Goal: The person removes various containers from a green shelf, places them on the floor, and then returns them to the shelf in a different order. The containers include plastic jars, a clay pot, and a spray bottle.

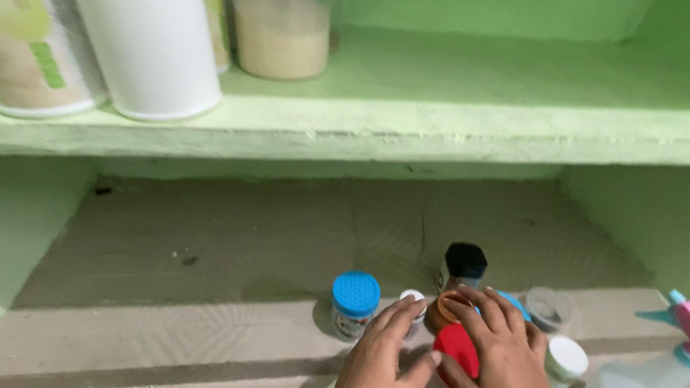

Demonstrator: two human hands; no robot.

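Red-capped bottle (457, 350) upright, cap upward

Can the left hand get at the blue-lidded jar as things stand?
Probably yes. The left hand sits just right of the blue-lidded jar, and nothing stands between them; only a small white cap is close by.

Both forearms enter from bottom edge, angled up and inward — wrists close together, near bottom centre. Left hand (378, 365) palm-down, back toward camera, fingers extended forward and slightly spread, thumb stretched right till its tip meets the right hand. Right hand (502, 367) also back-up, sitting a bit higher and further forward, fingers curled and fanned toward upper left, thumb side turned inward to the left hand. Hands touching at thumb level — otherwise a narrow gap between palms. Neither fist closed; grip under the palms hidden.
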